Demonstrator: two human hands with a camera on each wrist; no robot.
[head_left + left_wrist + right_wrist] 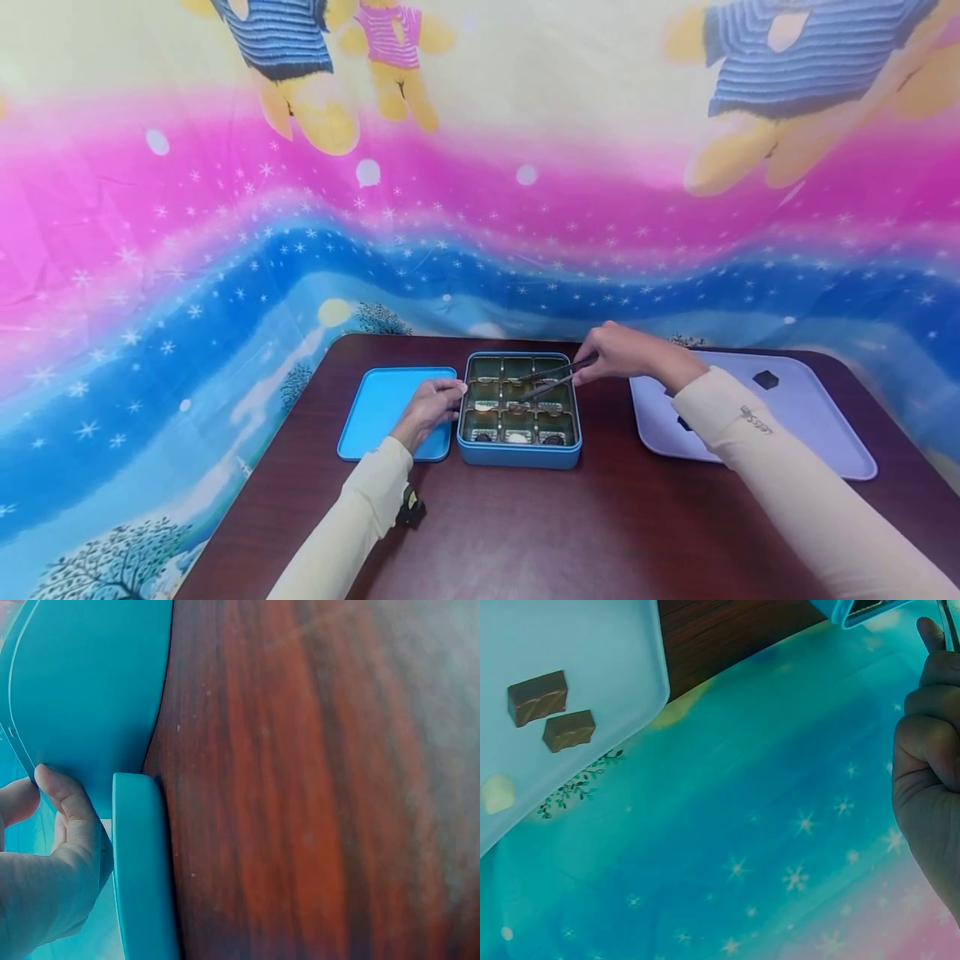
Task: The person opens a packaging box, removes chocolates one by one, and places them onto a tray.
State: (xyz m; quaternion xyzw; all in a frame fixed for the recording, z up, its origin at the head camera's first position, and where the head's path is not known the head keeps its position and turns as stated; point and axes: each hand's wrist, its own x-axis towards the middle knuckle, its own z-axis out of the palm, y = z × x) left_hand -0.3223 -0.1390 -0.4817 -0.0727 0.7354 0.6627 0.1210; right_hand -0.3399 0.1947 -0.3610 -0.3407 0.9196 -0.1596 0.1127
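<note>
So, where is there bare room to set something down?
Bare table fronts the blue box, between the sleeves; a narrower strip separates box and lilac tray. Crowded: between box and blue lid, where the left grip sits.

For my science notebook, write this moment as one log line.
left hand: grips box rim; right hand: holds tongs over box; lid: off; tray: chocolates

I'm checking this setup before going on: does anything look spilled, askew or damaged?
Nothing stands out. The blue box stands upright, the blue lid lies beside it, and the chocolates visible on the lilac tray look intact. I see no spill; inside the box, details are too small to judge.
</note>
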